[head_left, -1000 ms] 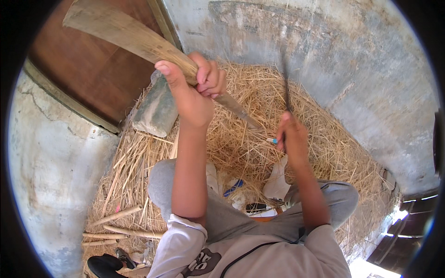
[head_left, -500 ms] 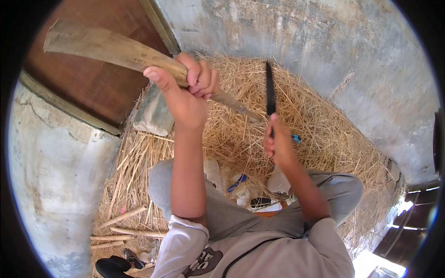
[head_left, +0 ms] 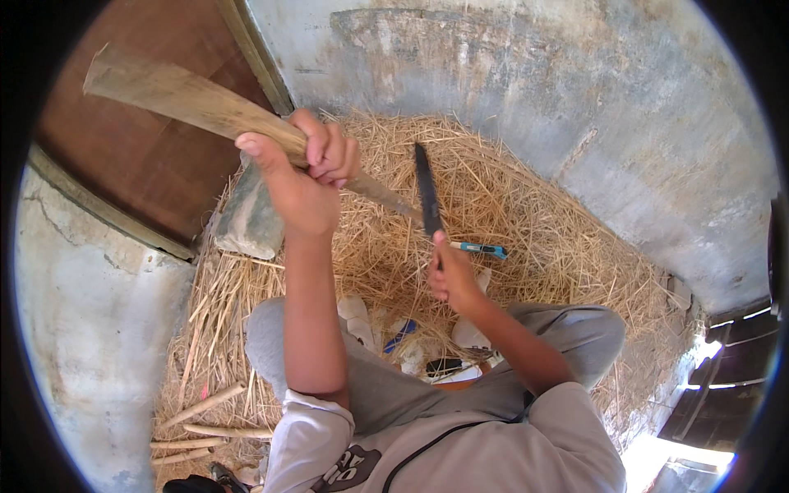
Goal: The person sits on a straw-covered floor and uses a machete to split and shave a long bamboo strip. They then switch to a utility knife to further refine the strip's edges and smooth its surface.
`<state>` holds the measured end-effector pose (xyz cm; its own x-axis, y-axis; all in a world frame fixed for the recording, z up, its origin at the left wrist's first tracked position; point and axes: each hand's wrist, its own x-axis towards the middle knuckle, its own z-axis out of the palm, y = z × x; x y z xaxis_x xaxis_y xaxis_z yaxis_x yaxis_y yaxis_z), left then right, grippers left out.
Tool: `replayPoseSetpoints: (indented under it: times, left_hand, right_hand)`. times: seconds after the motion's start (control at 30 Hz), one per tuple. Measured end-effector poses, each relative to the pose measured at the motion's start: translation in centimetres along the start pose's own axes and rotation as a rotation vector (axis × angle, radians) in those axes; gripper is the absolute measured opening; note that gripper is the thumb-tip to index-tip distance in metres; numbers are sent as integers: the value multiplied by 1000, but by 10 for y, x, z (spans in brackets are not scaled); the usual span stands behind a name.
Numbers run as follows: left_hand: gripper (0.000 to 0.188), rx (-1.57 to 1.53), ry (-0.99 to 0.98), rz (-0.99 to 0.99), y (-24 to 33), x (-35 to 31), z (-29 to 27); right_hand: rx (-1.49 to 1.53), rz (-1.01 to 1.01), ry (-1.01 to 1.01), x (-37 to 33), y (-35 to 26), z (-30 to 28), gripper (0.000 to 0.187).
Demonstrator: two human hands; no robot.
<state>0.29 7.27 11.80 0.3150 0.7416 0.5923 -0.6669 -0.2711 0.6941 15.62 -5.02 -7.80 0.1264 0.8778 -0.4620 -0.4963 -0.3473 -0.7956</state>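
My left hand (head_left: 304,177) is raised, its fingers wrapped round a long piece of wood (head_left: 185,94). The wood is broad and flat at its upper left end and narrows past my fist to a thin end low on the right. In my right hand (head_left: 454,275) is a hand saw (head_left: 427,189) with a dark, tapering blade; its edge looks toothed. The blade points away from me and crosses the wood's thin end. Whether they touch I cannot tell. A light blue box cutter (head_left: 483,249) lies on the straw just right of my right hand.
Straw (head_left: 509,197) covers the ground between weathered walls (head_left: 509,74). A stone block (head_left: 251,215) rests by the brown door panel (head_left: 148,131). Several sticks (head_left: 205,404) lie at lower left. A blue object (head_left: 400,335) and a black object (head_left: 444,367) lie between my legs.
The saw has swung left and lower, from beside the wood's thin end to across it. The box cutter shows more fully. My left hand keeps its hold on the wood; the view has shifted slightly.
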Motion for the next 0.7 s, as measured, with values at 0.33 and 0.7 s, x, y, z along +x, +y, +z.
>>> replayPoseSetpoints:
  times: [0.33,0.7]
  left_hand:
    - [83,8,-93,-82,-8,0,25]
    - [85,79,-98,-87,-2,-4,23]
  right_hand:
    - [394,-1041,275,-20,-67,5,53]
    - [-73,-444,137,-50,-92,-7,48]
